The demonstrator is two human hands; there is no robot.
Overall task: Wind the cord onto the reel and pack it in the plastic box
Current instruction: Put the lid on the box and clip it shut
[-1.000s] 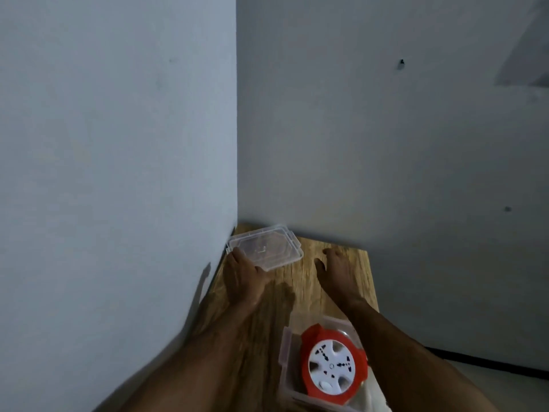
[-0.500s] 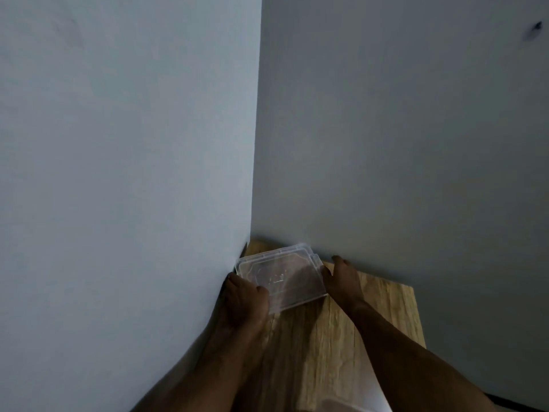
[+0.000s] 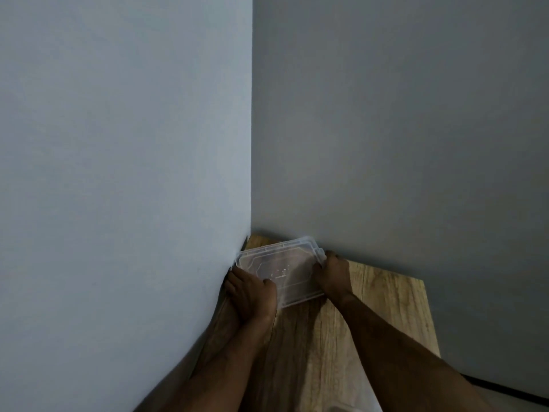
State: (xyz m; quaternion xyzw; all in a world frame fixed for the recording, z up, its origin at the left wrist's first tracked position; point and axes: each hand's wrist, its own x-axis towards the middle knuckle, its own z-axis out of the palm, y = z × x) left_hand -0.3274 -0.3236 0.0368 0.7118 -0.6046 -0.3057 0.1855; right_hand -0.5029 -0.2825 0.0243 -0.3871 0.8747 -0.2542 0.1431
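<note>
Walls [image 3: 124, 144] cornering lid [image 3: 276, 263], hands gripping

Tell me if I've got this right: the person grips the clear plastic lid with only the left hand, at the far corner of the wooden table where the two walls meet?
Not quite. Both hands grip the clear plastic lid: the left hand at its near-left corner and the right hand at its right edge. The rest holds: it is at the far corner of the wooden table where the two walls meet, as the head view shows.

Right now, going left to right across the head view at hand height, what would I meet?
Left wall → left hand → clear plastic lid → right hand → bare wooden tabletop → right wall.
</note>
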